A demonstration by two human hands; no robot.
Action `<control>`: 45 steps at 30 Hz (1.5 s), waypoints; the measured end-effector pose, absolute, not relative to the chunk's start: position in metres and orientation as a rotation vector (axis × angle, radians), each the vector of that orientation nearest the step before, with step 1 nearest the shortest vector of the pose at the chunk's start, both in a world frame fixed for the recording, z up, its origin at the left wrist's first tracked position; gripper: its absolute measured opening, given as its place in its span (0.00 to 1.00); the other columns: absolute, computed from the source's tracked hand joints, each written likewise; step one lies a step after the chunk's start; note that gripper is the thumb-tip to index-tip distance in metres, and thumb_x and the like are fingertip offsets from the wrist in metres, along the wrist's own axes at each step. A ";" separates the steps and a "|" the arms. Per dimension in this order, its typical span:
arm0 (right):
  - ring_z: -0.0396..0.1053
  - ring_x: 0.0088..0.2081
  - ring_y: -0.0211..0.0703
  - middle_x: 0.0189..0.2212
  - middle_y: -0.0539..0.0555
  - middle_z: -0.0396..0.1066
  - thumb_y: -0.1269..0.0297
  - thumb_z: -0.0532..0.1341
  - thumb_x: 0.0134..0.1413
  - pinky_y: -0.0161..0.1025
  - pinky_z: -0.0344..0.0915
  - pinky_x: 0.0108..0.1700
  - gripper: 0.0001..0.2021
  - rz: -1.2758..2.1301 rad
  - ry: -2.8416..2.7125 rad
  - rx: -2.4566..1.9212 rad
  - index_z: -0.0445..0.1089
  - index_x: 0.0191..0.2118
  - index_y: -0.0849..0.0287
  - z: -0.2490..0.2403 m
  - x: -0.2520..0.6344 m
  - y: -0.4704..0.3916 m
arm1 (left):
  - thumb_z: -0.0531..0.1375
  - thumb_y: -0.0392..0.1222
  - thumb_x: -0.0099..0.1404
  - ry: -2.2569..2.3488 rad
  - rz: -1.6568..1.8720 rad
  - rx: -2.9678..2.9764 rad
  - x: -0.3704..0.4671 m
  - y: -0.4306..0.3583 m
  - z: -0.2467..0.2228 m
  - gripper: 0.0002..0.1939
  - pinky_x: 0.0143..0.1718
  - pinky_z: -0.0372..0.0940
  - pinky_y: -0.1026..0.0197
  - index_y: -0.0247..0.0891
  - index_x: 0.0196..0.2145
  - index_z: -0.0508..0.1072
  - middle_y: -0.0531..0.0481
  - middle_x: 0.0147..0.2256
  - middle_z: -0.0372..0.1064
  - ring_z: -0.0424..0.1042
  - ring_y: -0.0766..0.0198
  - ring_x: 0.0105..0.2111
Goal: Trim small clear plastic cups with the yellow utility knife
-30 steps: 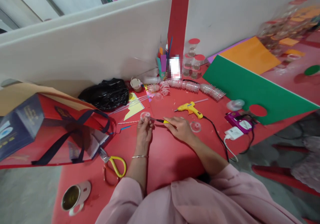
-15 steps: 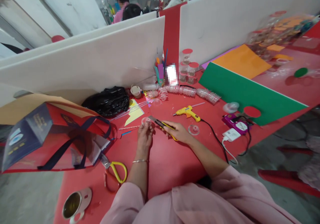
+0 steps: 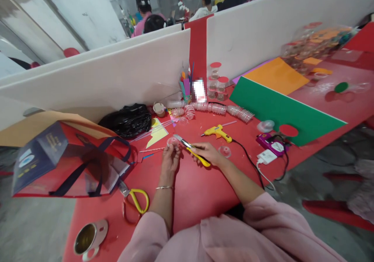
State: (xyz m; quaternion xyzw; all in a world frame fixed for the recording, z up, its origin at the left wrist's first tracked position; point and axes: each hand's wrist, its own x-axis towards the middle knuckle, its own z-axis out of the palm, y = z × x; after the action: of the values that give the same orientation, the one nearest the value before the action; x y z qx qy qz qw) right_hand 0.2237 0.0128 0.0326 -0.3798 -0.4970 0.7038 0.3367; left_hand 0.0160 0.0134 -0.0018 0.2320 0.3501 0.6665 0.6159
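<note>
My left hand [image 3: 170, 157] is closed on a small clear plastic cup-like piece [image 3: 172, 141], gripped near its rim. Wrapped in my right hand [image 3: 207, 153] is a yellow utility knife [image 3: 199, 157], its metal blade extended toward the clear piece. The blade tip lies close to the piece; whether it touches I cannot tell. A yellow glue gun [image 3: 218, 132] rests on the red table [image 3: 193, 192] beyond my right hand, and a similar clear piece [image 3: 224, 151] lies just right of that hand. A striped straw [image 3: 152, 150] is left of my left hand.
Scissors [image 3: 135, 201] and a mug of liquid [image 3: 91, 238] stand at the near left, below a large gift bag [image 3: 73, 164]. Stacked clear cups [image 3: 216, 108] line the back. A green board [image 3: 283, 110] and a purple power socket [image 3: 272, 143] occupy the right side.
The knife has turned slightly in my right hand, showing more of its yellow handle and a brighter blade. My left hand keeps holding the clear piece. The camera view has shifted a little.
</note>
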 end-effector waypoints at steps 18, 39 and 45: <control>0.77 0.48 0.47 0.48 0.59 0.79 0.50 0.57 0.71 0.40 0.70 0.50 0.22 0.323 -2.001 -1.344 0.71 0.63 0.53 0.019 0.219 0.010 | 0.75 0.48 0.58 0.845 1.557 0.516 0.017 0.014 0.001 0.17 0.30 0.67 0.69 0.38 0.39 0.76 0.50 0.34 0.74 0.70 0.72 0.28; 0.77 0.43 0.46 0.43 0.57 0.80 0.52 0.58 0.71 0.38 0.70 0.44 0.20 0.143 -1.948 -1.352 0.73 0.62 0.52 0.019 0.218 0.009 | 0.75 0.48 0.58 0.830 1.559 0.563 0.016 0.013 -0.004 0.17 0.30 0.68 0.69 0.36 0.34 0.75 0.52 0.29 0.72 0.69 0.72 0.26; 0.76 0.40 0.44 0.41 0.56 0.79 0.53 0.60 0.70 0.36 0.69 0.44 0.20 0.172 -1.961 -1.273 0.73 0.62 0.50 0.019 0.217 0.009 | 0.75 0.48 0.57 0.857 1.559 0.579 0.016 0.013 -0.004 0.18 0.26 0.66 0.70 0.36 0.33 0.73 0.54 0.26 0.70 0.69 0.72 0.24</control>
State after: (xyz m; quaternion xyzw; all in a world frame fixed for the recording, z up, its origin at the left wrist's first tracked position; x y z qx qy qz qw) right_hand 0.2173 0.0089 0.0186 -0.5004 -0.7708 0.0678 0.3884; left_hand 0.0165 0.0133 -0.0044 0.2492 0.3686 0.6706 0.5935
